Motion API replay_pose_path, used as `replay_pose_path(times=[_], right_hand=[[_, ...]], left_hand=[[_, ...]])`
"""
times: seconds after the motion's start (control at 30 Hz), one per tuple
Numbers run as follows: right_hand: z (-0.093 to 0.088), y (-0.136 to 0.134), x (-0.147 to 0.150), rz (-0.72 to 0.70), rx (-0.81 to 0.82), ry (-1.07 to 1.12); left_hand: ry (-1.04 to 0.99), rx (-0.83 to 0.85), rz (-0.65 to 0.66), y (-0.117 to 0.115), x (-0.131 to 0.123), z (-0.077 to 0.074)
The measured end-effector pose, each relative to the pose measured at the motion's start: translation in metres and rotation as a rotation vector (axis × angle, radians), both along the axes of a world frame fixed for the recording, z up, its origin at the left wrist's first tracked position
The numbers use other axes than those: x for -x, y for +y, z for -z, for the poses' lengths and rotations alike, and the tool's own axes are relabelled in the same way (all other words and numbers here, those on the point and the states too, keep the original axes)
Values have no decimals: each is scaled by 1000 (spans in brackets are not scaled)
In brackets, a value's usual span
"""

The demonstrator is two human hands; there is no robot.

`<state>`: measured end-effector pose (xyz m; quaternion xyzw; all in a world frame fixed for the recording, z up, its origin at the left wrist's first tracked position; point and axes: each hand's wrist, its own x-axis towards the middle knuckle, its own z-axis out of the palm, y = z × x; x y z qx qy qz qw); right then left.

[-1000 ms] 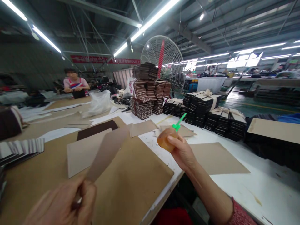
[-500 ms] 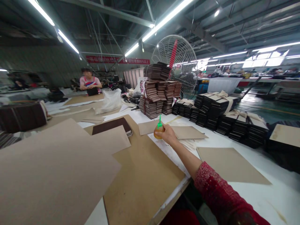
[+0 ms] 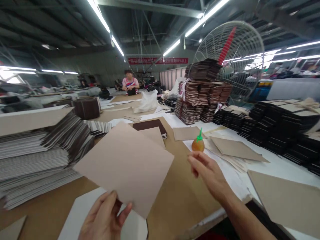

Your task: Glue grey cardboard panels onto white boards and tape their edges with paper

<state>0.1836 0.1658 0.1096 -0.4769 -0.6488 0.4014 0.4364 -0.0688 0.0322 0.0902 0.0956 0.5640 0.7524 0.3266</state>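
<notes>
The left hand point(image 3: 105, 216), low in the frame just left of centre, pinched a square card sheet point(image 3: 127, 163) by its near corner, thumb on top and fingers curled beneath. The sheet was tilted corner-on, so that its far corner pointed toward the middle of the frame. It hovered over a large brown board point(image 3: 175, 193) that covered the near end of the white table point(image 3: 282, 163).

The right hand point(image 3: 207, 171), right of centre, was slack and empty, its fingers loosely spread. Just above its fingertips in the frame stood a small amber squeeze bottle point(image 3: 198, 145). It was upright on the table, its long axis vertical and its green nozzle pointing up. A narrow gap showed between fingers and bottle: near, not touching. The right hand was plainly the nearer of the two; the left sat well apart from the bottle, on the other side of the sheet.

Loose cards point(image 3: 235, 150) lay fanned just right of the bottle. A tall pile of grey boards point(image 3: 37, 153) filled the left edge. Dark brown stacks point(image 3: 200, 96) and a big cage fan point(image 3: 230, 50) rose behind, with black bundles point(image 3: 280, 123) at right. A co-worker point(image 3: 130, 83) sat far back, upper centre.
</notes>
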Motion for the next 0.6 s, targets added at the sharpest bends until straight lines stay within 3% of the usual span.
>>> replay_pose_path(times=[0.07,0.17,0.37,0.6], right_hand=[[4,-30,14,-124,195,193],[8,-55,32,-106,261,315],[1,-60,56,-64,218,428],[16,-72,74,-108,344,569]], left_hand=[[-160,-16,-6,6,-12,-11],[-253,-34,-39,15,-30,-24],[-273,-153,-85,20,-44,-25],[-281,-201,-57,22,-41,-23]])
